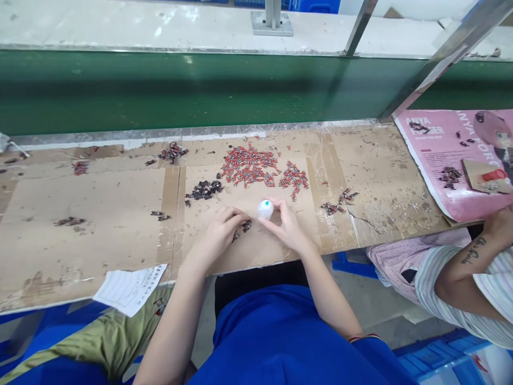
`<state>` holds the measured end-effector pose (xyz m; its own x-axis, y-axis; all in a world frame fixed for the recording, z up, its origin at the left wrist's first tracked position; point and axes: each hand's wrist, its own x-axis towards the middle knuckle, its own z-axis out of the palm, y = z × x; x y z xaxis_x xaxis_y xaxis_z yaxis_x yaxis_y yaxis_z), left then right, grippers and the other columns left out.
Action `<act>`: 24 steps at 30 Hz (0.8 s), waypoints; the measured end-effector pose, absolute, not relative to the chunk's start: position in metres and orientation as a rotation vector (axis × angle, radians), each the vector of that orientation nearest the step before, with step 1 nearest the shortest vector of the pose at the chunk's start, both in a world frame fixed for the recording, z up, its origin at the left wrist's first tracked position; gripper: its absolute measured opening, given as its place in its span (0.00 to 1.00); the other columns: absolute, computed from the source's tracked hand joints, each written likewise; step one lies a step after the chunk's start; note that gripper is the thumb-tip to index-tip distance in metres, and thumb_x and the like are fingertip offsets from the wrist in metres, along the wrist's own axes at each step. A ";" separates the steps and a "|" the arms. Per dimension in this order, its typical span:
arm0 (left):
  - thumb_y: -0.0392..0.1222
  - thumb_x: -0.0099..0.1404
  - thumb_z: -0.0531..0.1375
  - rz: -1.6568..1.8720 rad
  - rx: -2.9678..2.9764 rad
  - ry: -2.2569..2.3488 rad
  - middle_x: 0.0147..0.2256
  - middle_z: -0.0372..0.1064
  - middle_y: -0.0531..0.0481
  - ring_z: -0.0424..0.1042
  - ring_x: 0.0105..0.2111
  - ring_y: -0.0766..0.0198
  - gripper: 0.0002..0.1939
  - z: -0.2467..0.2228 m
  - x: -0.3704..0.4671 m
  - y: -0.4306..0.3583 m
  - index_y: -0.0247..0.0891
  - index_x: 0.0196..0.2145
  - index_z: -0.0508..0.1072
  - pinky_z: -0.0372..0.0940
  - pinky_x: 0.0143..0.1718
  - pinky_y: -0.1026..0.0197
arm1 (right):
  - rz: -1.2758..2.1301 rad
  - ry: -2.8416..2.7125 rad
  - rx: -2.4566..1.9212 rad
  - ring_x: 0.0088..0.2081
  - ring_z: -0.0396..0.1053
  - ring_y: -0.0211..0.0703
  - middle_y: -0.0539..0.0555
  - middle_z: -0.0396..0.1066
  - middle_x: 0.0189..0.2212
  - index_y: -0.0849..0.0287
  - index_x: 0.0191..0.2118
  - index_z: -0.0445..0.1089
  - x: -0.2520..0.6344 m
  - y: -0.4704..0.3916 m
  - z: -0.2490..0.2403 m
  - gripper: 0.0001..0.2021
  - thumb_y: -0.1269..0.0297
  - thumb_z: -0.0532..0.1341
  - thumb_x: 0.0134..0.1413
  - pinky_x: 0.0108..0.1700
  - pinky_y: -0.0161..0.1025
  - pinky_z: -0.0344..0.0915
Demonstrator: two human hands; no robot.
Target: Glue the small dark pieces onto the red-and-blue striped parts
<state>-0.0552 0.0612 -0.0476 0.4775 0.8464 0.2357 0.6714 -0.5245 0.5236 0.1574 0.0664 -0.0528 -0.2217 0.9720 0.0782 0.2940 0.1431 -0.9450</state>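
Observation:
My right hand (287, 229) is closed round a small white round bottle (265, 209) with a teal spot on top, held over the cardboard-covered bench. To its left, my left hand (226, 227) has its fingers pinched together at a few small dark parts (246, 226); whatever is between the fingertips is hidden. Beyond the hands lies a wide heap of small red and black parts (250, 164), with a smaller red cluster (294, 178) on its right. A pile of black parts (205, 190) sits beyond my left hand.
Cardboard (132, 214) covers the bench, with small part clusters scattered on both sides. A paper slip (130, 289) hangs over the front edge. At right, a co-worker's arm (473, 256) rests by a pink poster (433, 160). A green belt (180, 88) runs behind.

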 end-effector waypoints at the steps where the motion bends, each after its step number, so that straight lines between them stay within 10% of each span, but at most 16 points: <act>1: 0.35 0.71 0.49 0.717 2.364 1.260 0.40 0.74 0.45 0.71 0.40 0.58 0.15 -0.047 -0.050 0.058 0.41 0.44 0.75 0.66 0.44 0.56 | 1.194 -1.524 -1.229 0.51 0.71 0.48 0.59 0.73 0.49 0.55 0.43 0.63 0.160 0.064 -0.053 0.16 0.55 0.66 0.54 0.55 0.50 0.68; 9: 0.38 0.72 0.52 0.881 2.324 1.491 0.36 0.75 0.44 0.69 0.42 0.53 0.11 -0.067 -0.003 0.035 0.40 0.36 0.74 0.62 0.44 0.51 | 1.143 -0.790 -1.138 0.20 0.59 0.33 0.46 0.65 0.22 0.55 0.31 0.64 0.197 0.045 -0.053 0.15 0.52 0.66 0.44 0.21 0.33 0.58; 24: 0.40 0.70 0.56 0.914 2.186 1.517 0.37 0.80 0.49 0.76 0.39 0.57 0.07 -0.065 -0.007 0.032 0.44 0.39 0.75 0.54 0.47 0.51 | 0.930 -1.054 -1.493 0.27 0.71 0.43 0.50 0.73 0.24 0.56 0.29 0.68 0.179 0.032 -0.051 0.10 0.55 0.65 0.48 0.31 0.39 0.68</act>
